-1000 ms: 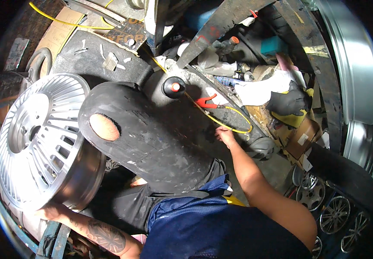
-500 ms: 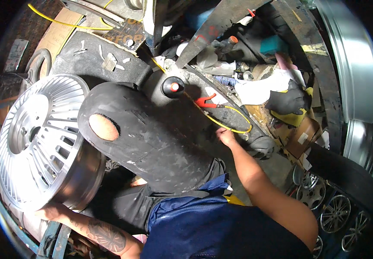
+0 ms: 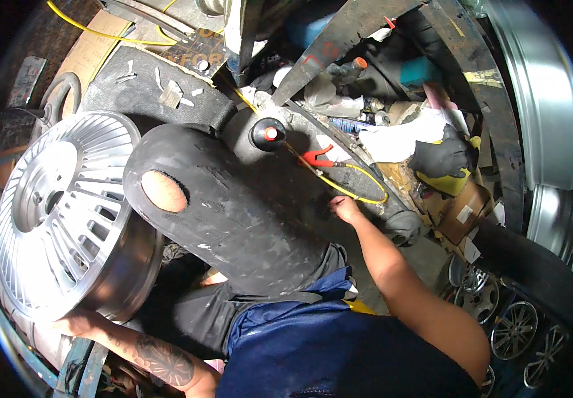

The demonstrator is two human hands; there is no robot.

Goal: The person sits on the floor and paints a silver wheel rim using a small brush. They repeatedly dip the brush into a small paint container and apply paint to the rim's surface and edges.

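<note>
Two hands are ours here, set well apart, and the wheel point(image 3: 71, 222) lies with only one of them. It stands tilted at our left, its spoked face turned up and outward to the left, its barrel running back toward our leg point(image 3: 233, 199) along the line of the axle. Our left hand point(image 3: 77, 324) is by far the nearer: it is against the lower edge of the rim, on the side closest to our body, and that forearm comes in from below. The fingers go out of sight under that edge, so we cannot tell how far they are closed, or whether they grip the rim or merely prop it. Our right hand point(image 3: 345, 208) is across on the other side — the whole leg, with its torn knee, lies between it and the wheel. Its fingers look loosely curled; what they hold, if anything, we cannot make out. Just beside it the yellow hose point(image 3: 327, 180) bends into a loop, whose end meets a red tool point(image 3: 316, 158) lying a little farther from us and to the left, near a black bottle point(image 3: 257, 137).
</note>
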